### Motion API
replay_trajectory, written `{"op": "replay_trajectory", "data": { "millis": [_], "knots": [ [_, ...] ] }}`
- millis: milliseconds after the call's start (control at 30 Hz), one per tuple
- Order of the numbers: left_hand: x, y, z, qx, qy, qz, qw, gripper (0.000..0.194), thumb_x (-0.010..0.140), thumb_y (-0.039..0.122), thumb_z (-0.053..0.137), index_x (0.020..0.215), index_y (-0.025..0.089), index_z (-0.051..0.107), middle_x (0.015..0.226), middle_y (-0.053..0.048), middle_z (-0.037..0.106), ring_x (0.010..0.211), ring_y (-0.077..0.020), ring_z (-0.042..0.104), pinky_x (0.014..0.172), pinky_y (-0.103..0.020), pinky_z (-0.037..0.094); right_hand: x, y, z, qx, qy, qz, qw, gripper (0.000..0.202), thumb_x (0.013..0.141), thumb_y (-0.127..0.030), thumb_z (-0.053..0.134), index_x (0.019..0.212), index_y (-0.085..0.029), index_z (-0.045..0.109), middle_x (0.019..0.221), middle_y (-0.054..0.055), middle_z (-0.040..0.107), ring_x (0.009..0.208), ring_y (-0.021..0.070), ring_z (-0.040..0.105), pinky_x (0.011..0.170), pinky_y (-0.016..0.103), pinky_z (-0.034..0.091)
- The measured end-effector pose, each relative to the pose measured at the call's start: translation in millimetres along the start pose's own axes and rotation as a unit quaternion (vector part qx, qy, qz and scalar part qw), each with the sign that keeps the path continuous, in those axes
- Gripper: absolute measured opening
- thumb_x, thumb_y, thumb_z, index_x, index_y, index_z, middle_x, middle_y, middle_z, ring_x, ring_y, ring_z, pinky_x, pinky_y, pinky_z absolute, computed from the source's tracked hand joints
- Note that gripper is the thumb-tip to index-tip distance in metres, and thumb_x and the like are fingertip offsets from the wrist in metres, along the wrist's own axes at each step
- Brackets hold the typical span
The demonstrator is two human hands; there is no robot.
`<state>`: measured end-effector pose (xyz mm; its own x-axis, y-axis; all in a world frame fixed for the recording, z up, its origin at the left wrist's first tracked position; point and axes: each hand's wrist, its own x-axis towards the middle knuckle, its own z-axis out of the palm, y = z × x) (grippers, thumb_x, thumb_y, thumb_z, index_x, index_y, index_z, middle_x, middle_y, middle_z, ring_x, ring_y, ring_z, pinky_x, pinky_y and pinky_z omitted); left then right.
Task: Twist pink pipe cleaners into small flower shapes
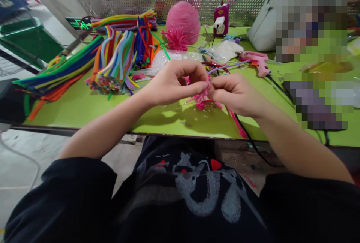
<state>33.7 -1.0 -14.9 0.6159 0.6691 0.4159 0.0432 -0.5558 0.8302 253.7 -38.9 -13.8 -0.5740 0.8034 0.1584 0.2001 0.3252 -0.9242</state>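
Above the green table (168, 123), my left hand (182, 81) has its fingers curled and pinched on a small looped pink fuzzy piece (201, 96). My right hand (233, 93) meets it from the right, thumb and index finger pressed together at the edge of the piece; its fingertips are partly hidden. Pink fuzzy stems (237, 123) lie on the table below my right hand. A purple stem (229, 66) runs behind the hands. Farther back sits a large pink ball (183, 21) with a pink looped pompom (176, 39) in front.
Bundles of coloured fuzzy stems (112, 63) lie at the left. A pink glue gun (260, 62) with a black cord is at the right, near a purple power socket (221, 20) and a white bag (261, 18). The cord hangs over the front edge.
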Motion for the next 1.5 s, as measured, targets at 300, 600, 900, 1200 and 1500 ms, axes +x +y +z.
{"op": "replay_trajectory", "data": {
  "millis": [300,600,900,1200,1500],
  "knots": [
    [5,1,-5.3,0.0,0.012,-0.046,0.999,0.021,0.09,0.033,0.083,0.084,0.016,0.071,0.068,0.0,0.064,0.062,-0.0099,0.06,0.056,-0.023,0.048,3,-2,0,-0.02,0.066,-0.001,0.998,0.033,0.094,-0.047,0.082,0.085,-0.017,0.073,0.074,0.001,0.062,0.066,0.0108,0.048,0.057,0.026,0.036],
    [3,5,-20.3,0.024,-0.164,0.027,0.986,0.015,0.086,0.028,0.086,0.084,0.019,0.075,0.078,-0.002,0.071,0.063,-0.0086,0.058,0.057,-0.022,0.047,0,-3,-10,0.057,-0.122,0.04,0.99,0.027,0.096,-0.037,0.078,0.081,-0.015,0.078,0.073,0.001,0.07,0.062,0.0071,0.05,0.056,0.023,0.036],
    [-6,21,-13.5,0.138,-0.082,0.218,0.963,0.009,0.095,0.027,0.076,0.096,0.028,0.086,0.096,-0.004,0.079,0.078,-0.0154,0.07,0.072,-0.03,0.054,-2,-9,-14,0.127,-0.209,-0.005,0.97,0.029,0.095,-0.038,0.082,0.078,-0.014,0.075,0.066,-0.001,0.068,0.061,0.0076,0.059,0.061,0.019,0.047],
    [-1,17,-13.3,0.092,-0.184,0.015,0.978,0.014,0.093,0.031,0.079,0.083,0.021,0.079,0.073,-0.004,0.075,0.06,-0.0122,0.059,0.056,-0.027,0.041,-10,-21,-8,-0.078,-0.063,0.022,0.995,0.016,0.089,-0.02,0.077,0.074,-0.015,0.076,0.074,0.002,0.07,0.068,0.0103,0.058,0.063,0.023,0.044],
    [-5,18,-7.6,0.09,-0.163,0.132,0.974,0.01,0.099,0.02,0.069,0.095,0.018,0.077,0.084,-0.004,0.076,0.067,-0.0105,0.064,0.056,-0.023,0.044,-3,-5,-20,0.042,-0.133,0.03,0.99,0.028,0.091,-0.04,0.083,0.077,-0.016,0.081,0.07,0.002,0.073,0.057,0.0079,0.052,0.053,0.023,0.039]
  ]
}}
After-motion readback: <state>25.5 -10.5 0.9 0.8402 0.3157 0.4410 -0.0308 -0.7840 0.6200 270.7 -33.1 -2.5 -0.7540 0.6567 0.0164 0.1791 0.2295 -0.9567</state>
